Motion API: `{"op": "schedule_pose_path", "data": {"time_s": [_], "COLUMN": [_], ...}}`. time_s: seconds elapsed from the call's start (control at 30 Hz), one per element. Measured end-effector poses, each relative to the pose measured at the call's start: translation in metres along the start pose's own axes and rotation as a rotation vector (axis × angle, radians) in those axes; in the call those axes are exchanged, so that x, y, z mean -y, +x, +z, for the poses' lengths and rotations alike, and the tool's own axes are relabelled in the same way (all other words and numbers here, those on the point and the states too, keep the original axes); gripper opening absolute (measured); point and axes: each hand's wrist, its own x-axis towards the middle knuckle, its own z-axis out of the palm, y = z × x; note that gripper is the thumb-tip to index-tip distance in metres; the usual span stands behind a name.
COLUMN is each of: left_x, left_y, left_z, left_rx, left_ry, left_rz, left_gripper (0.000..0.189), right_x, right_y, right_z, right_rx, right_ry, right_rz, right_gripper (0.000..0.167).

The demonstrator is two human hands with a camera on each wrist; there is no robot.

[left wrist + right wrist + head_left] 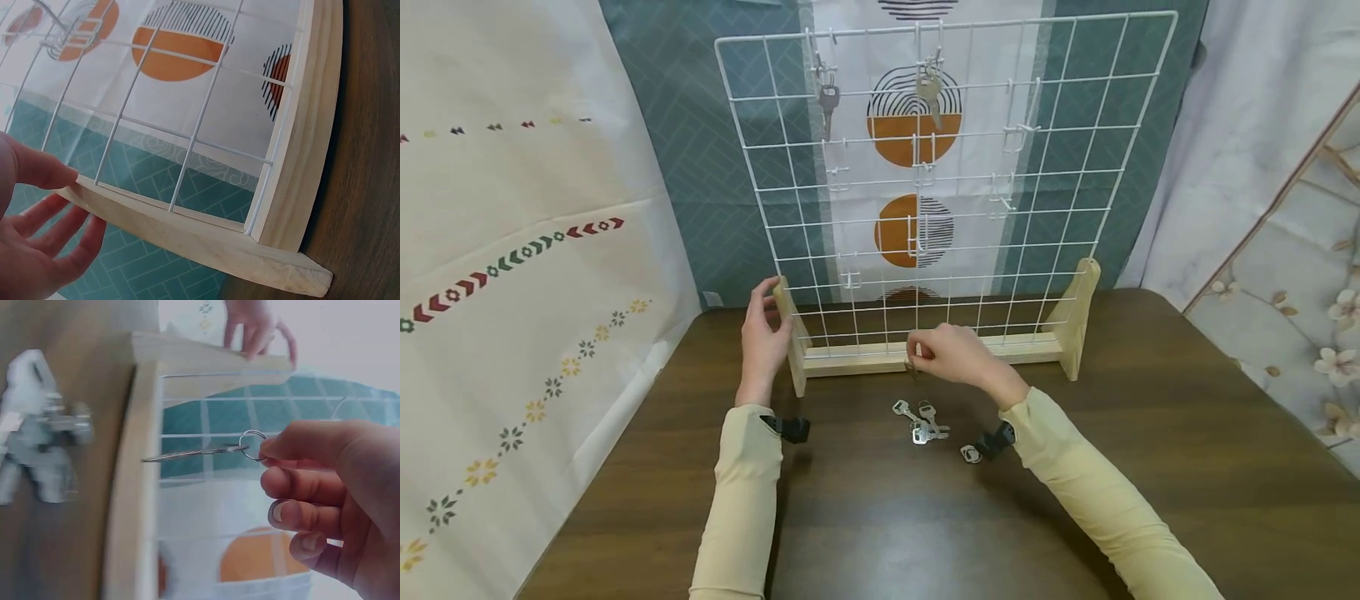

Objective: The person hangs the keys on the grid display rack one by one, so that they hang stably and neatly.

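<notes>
I've got passable room over the worktop (pixel 850 500) btwn the L hand (pixel 763 337) and R hand (pixel 953 354). Straight ahead of both, the wire grid (pixel 917 181) w/ hooks (pixel 917 247) blocks. Wooden upright (pixel 194 240) is tight vs. L hand's fingers. Loose keys (pixel 927 413) lie just nearside of R hand; low lane runs L of 'em.

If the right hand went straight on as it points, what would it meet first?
Probably the white wire grid, low down near the wooden crossbar, though depth there is hard to judge.
</notes>
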Motion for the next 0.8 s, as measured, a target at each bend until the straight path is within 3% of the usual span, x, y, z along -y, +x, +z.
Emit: {"op": "schedule_pose_path", "data": {"time_s": [0.3, 0.53, 0.8], "left_x": [0.001, 0.001, 0.001], "left_y": [-0.003, -0.002, 0.0], "left_z": [0.004, 0.004, 0.002], "left_rx": [-0.02, -0.019, -0.02], "left_ry": [-0.01, -0.007, -0.006], "left_rz": [-0.023, -0.013, -0.001], "left_gripper": [0.061, 0.062, 0.061], "right_x": [0.016, 0.015, 0.001], "right_y": [0.004, -0.011, -0.024], "right_z": [-0.08, -0.151, -0.214], "right_rx": [-0.272, -0.426, -0.591], "right_ry": [-0.137, -0.167, -0.191], "right_rz": [-0.123, -0.126, -0.088], "right_gripper": [0.003, 0.003, 0.005]}}
